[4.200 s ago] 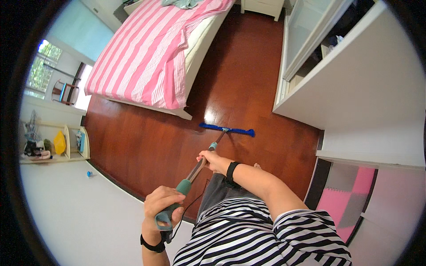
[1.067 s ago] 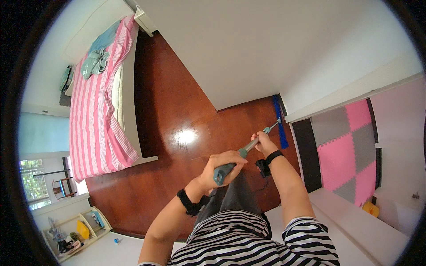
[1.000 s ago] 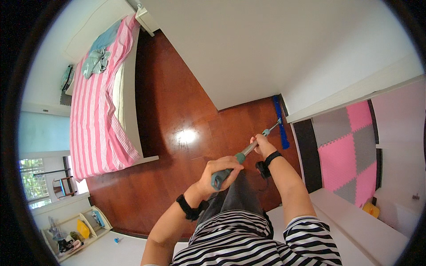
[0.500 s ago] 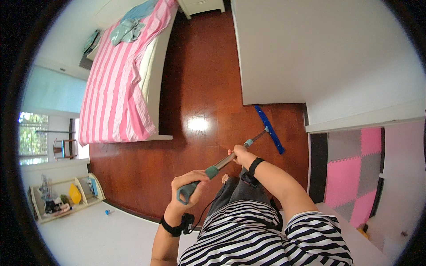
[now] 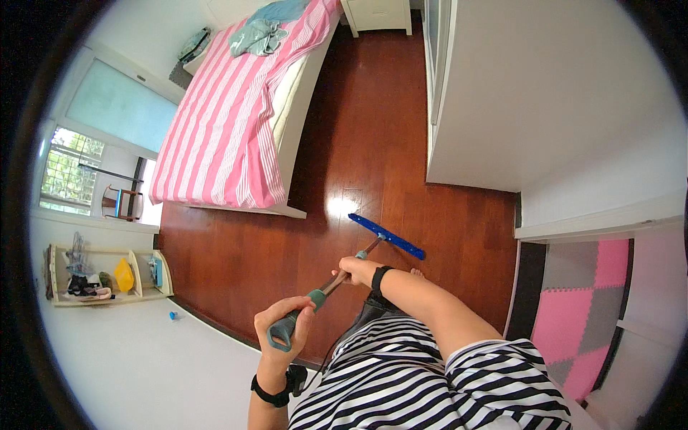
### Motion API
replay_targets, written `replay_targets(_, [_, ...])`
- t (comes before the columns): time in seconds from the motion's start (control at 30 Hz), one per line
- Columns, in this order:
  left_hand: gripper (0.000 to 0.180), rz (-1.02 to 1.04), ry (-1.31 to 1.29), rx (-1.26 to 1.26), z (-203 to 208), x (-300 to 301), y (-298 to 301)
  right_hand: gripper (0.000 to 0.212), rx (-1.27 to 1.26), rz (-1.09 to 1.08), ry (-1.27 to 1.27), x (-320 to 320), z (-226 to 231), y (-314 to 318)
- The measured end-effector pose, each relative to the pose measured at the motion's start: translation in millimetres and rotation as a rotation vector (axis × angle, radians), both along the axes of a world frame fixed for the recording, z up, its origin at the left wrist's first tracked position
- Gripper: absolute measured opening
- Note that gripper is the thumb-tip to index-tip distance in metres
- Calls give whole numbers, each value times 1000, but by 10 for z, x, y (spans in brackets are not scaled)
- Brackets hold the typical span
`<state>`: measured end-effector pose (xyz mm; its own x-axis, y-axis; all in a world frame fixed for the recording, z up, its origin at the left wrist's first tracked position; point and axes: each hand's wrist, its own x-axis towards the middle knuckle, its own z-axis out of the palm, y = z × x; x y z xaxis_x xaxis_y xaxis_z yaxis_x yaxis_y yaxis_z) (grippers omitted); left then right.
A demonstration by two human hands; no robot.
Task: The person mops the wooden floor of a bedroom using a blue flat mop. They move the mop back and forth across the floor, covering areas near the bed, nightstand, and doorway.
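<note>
The left hand [image 5: 274, 316] is closed around the grip [image 5: 282, 332] of the mop [image 5: 334, 285], and the right hand [image 5: 352, 268] curls round its pole [image 5: 331, 287] farther along. From there the pole slants forward and rightward to the blue mop head [image 5: 400, 246], flat on the floor [image 5: 236, 251] beyond the right hand (its long axis crosswise to the pole, right end nearer).
</note>
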<state>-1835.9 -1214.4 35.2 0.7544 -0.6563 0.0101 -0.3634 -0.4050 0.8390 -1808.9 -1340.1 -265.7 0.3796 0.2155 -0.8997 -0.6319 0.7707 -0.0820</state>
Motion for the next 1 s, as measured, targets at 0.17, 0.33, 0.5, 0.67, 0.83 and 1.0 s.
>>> replay_targets(0.17, [8, -238, -68, -163, 11, 26, -144, 12, -143, -167, -31, -132, 100, -243])
replay_targets(0.33, [10, -362, -57, -242, -171, 25, -468, 13, -229, -304, 4, -229, 14, -790])
replay_targets(0.5, [13, -477, -6, -267, -517, 142, -872, 14, -188, -475, -106, -338, -263, -1421])
replay_targets(0.67, [11, -429, 67, -310, -770, 264, -1075, 14, -98, -580, 12, -88, -454, -1651])
replay_targets(0.83, [10, -233, -21, -268, -699, 397, -811, 31, -139, -320, 47, 302, -428, -1318])
replay_targets(1.0, [7, -74, -110, -127, -463, 158, -415, 37, -191, 38, -111, 414, -324, -655])
